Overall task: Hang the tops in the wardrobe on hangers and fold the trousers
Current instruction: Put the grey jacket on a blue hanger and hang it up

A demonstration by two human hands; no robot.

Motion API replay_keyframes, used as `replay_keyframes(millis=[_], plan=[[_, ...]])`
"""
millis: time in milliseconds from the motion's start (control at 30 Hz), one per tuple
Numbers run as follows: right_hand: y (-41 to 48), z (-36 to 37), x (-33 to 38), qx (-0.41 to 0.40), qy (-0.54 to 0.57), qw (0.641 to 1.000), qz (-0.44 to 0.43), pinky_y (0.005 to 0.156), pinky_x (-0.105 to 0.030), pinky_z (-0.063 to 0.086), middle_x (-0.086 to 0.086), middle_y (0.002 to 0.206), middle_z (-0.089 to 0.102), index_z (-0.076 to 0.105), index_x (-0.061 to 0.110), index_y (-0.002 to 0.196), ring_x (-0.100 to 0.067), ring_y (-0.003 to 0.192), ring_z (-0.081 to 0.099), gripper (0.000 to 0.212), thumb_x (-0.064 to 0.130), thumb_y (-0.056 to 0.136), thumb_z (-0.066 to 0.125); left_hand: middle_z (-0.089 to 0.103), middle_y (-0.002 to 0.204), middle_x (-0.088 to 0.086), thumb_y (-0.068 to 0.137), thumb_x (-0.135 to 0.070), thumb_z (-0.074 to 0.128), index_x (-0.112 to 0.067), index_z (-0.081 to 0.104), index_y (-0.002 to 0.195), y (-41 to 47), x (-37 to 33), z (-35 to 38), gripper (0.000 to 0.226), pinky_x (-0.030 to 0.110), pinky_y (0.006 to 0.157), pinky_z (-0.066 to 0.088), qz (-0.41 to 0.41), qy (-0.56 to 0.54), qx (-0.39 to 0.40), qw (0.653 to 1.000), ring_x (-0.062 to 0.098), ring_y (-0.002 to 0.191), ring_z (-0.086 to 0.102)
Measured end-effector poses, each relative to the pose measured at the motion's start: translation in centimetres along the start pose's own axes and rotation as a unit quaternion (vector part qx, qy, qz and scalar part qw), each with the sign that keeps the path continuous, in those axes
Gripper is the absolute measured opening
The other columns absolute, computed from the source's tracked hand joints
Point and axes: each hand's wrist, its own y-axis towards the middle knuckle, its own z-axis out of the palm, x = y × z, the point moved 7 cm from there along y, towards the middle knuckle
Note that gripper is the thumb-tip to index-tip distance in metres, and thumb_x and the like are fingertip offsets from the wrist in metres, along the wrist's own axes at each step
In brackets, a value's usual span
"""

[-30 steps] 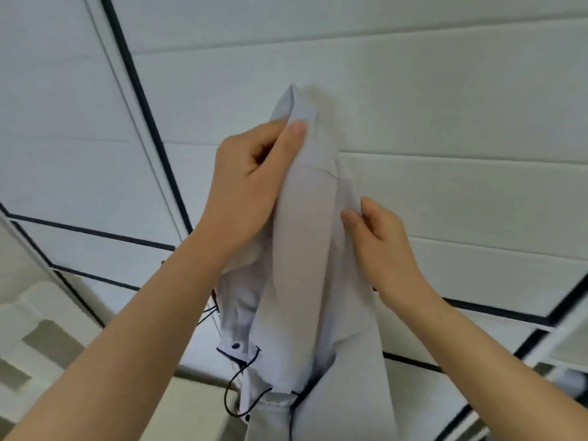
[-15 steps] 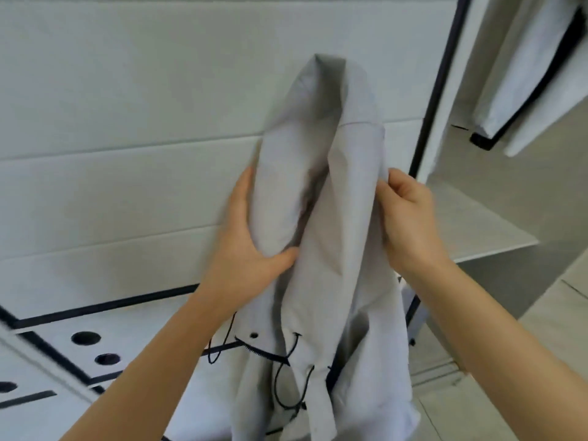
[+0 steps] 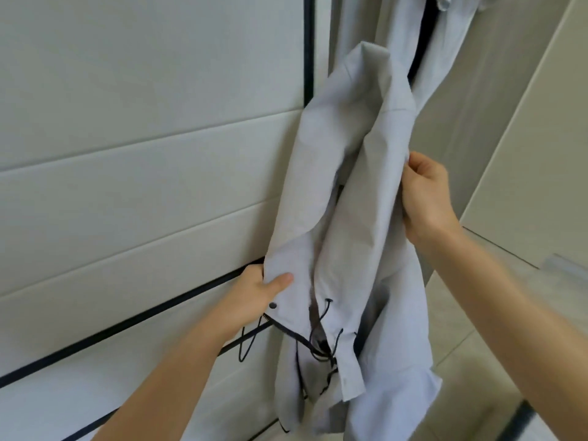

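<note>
A pale grey hooded jacket (image 3: 337, 186) with a black zip and black drawcords hangs bunched in front of me, hood end up. My left hand (image 3: 257, 291) grips its lower left edge near a snap button, thumb on the front of the cloth. My right hand (image 3: 426, 195) holds the right edge higher up, fingers curled round the fabric. No hanger is visible inside the jacket.
Another pale grey garment (image 3: 445, 52) with a black strip hangs in the wardrobe opening at top right. White panelled wardrobe fronts (image 3: 143, 154) with black trim fill the left. A beige side wall (image 3: 534, 138) stands at right, pale floor below.
The view has swung right toward the wardrobe opening. My left hand has slid down from the jacket's middle to its lower edge. My right hand keeps its hold on the right edge.
</note>
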Motion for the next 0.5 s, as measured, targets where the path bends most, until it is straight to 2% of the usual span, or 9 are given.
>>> replay_keyframes(millis=[133, 200, 300, 367, 400, 467, 500], plan=[[3.0, -5.1, -0.3, -0.037, -0.055, 0.998, -0.009, 0.064, -0.038, 0.036, -0.012, 0.076, 0.046, 0.048, -0.014, 0.081, -0.021, 0.072, 0.038, 0.032, 0.017, 0.091, 0.055, 0.077, 0.099, -0.003, 0.096, -0.020, 0.062, -0.018, 0.070, 0.104, 1.8, -3.1, 3.1, 0.012, 0.027, 0.080, 0.056, 0.030, -0.077, -0.003, 0.997, 0.014, 0.094, 0.072], [4.3, -7.6, 0.1, -0.059, -0.077, 0.995, -0.020, 0.061, -0.033, 0.037, -0.011, 0.072, 0.043, 0.052, -0.010, 0.078, -0.018, 0.071, 0.037, 0.029, 0.018, 0.084, 0.055, 0.077, 0.098, -0.004, 0.097, -0.022, 0.059, -0.021, 0.070, 0.103, 3.0, -4.9, 4.7, 0.012, 0.026, 0.080, 0.056, 0.037, -0.112, -0.012, 0.993, 0.013, 0.094, 0.072], [6.7, -11.1, -0.1, -0.079, -0.096, 0.992, -0.014, 0.062, -0.032, 0.037, -0.007, 0.074, 0.046, 0.058, -0.007, 0.084, -0.017, 0.074, 0.039, 0.037, 0.028, 0.073, 0.048, 0.077, 0.095, -0.006, 0.099, -0.024, 0.057, -0.025, 0.069, 0.100, 5.4, -7.8, 6.7, 0.012, 0.030, 0.083, 0.055, 0.054, -0.128, -0.048, 0.989, 0.013, 0.093, 0.072], [8.6, -13.7, -1.5, -0.090, -0.116, 0.989, 0.021, 0.065, -0.035, 0.036, -0.005, 0.076, 0.046, 0.056, -0.009, 0.090, -0.018, 0.078, 0.040, 0.041, 0.028, 0.075, 0.050, 0.077, 0.094, -0.005, 0.099, -0.024, 0.058, -0.024, 0.070, 0.098, 7.1, -9.8, 8.1, 0.012, 0.029, 0.079, 0.055, 0.060, -0.137, -0.065, 0.987, 0.014, 0.089, 0.072], [9.3, -15.1, -2.3, -0.093, -0.125, 0.987, 0.032, 0.065, -0.034, 0.037, -0.003, 0.074, 0.047, 0.058, -0.005, 0.095, -0.017, 0.078, 0.043, 0.034, 0.026, 0.081, 0.054, 0.077, 0.093, -0.003, 0.098, -0.025, 0.058, -0.023, 0.070, 0.097, 7.9, -10.9, 8.9, 0.012, 0.028, 0.077, 0.055, 0.060, -0.137, -0.066, 0.987, 0.014, 0.087, 0.072], [10.8, -16.9, -3.7, -0.062, -0.123, 0.990, 0.033, 0.063, -0.025, 0.044, 0.004, 0.078, 0.050, 0.057, 0.003, 0.112, -0.009, 0.076, 0.052, 0.029, 0.021, 0.089, 0.059, 0.077, 0.085, -0.004, 0.098, -0.025, 0.060, -0.021, 0.071, 0.092, 9.5, -13.2, 10.7, 0.013, 0.026, 0.073, 0.056, 0.065, -0.139, -0.058, 0.987, 0.012, 0.080, 0.073], [11.4, -17.6, -4.4, -0.046, -0.114, 0.992, 0.029, 0.059, -0.017, 0.046, 0.004, 0.079, 0.050, 0.054, 0.008, 0.112, 0.000, 0.069, 0.054, 0.028, 0.021, 0.088, 0.060, 0.076, 0.081, -0.005, 0.097, -0.025, 0.060, -0.020, 0.071, 0.090, 10.3, -14.2, 11.6, 0.014, 0.025, 0.071, 0.057, 0.068, -0.142, -0.056, 0.986, 0.011, 0.076, 0.073]])
